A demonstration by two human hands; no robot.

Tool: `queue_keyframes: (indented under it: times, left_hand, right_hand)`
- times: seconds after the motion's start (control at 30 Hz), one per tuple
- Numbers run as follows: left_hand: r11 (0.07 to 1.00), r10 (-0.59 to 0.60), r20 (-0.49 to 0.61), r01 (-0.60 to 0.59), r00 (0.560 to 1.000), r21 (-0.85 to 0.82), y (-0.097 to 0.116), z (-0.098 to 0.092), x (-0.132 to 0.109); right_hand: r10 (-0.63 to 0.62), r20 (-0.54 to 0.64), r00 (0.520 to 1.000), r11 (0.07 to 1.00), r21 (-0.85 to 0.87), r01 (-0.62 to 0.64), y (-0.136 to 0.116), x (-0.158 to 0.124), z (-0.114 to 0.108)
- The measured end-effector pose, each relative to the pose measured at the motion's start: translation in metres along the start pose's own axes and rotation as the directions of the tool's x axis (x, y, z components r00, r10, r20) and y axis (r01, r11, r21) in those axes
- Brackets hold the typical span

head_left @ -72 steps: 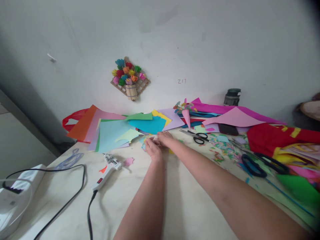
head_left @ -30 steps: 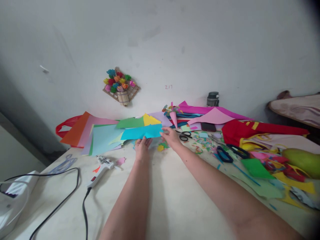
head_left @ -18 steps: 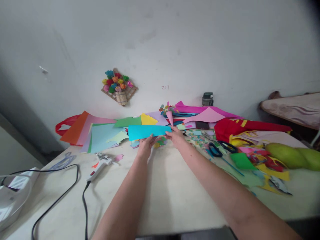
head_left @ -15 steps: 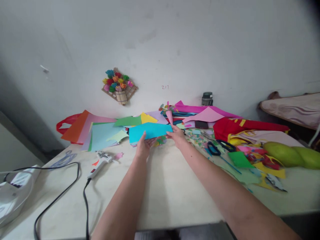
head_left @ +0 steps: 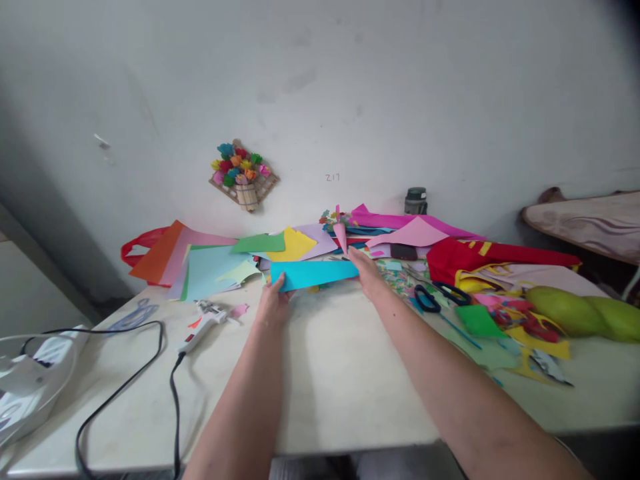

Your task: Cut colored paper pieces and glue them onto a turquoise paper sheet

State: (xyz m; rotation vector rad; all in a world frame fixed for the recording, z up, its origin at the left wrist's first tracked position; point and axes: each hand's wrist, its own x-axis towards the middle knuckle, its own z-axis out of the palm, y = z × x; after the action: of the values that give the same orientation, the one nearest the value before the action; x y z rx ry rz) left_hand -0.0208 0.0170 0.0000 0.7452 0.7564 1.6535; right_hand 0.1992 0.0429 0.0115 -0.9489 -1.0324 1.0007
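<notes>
A bright blue sheet of paper (head_left: 314, 275) is held between my hands just above the table, tilted so that it shows as a long narrow strip. My left hand (head_left: 273, 300) pinches its left end, thumb on top and fingers underneath. At the right end, my right hand (head_left: 366, 275) grips the paper's edge, its fingers partly hidden. Just beyond that hand is a pink paper cone (head_left: 341, 235) with small colourful paper pieces at its top. Behind the blue paper lie a yellow sheet (head_left: 295, 245) and a green sheet (head_left: 260, 244).
A glue gun (head_left: 203, 328) with a black cord lies left, near a white power strip (head_left: 47, 367). Scissors (head_left: 429, 299), paper scraps (head_left: 480, 323) and green fruit (head_left: 565, 312) spread over the right. Coloured sheets (head_left: 207, 270) line the back left; a flask (head_left: 415, 200) stands by the wall.
The blue paper has shifted right and tipped flatter, uncovering more of the yellow sheet behind. My left hand has moved slightly left and my right hand slightly right, both still on the paper.
</notes>
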Motion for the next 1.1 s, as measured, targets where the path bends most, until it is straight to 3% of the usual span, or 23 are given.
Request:
queue_keyframes:
  times: [0.1,0.27,0.4,0.57,0.87,1.1]
  left_hand:
    - [0.996,-0.088,0.044,0.087,0.995,0.025,0.003,-0.001,-0.003]
    - [0.982,-0.186,0.0,0.186,0.983,0.04,0.015,-0.005,-0.004]
    - [0.985,-0.142,-0.077,0.148,0.987,0.085,0.018,-0.012,0.0]
    - [0.948,-0.097,-0.08,0.116,0.992,0.296,0.015,-0.021,0.003]
    - [0.911,-0.114,-0.081,0.136,0.99,0.389,0.018,-0.025,0.004]
    - [0.9,-0.054,-0.123,0.101,0.991,0.425,0.016,-0.024,0.006]
  right_hand:
    - [-0.096,-0.022,0.995,0.993,-0.075,0.094,0.004,0.005,-0.005]
    - [-0.169,0.116,0.979,0.966,-0.176,0.188,0.01,0.01,-0.01]
    - [-0.072,0.236,0.969,0.971,-0.204,0.122,0.008,0.004,-0.011]
    - [0.088,0.332,0.939,0.985,-0.171,-0.032,0.003,-0.003,-0.013]
    - [0.05,0.192,0.98,0.963,-0.27,0.004,0.024,0.007,-0.021]
    - [0.024,0.222,0.975,0.943,-0.329,0.052,0.031,0.009,-0.019]
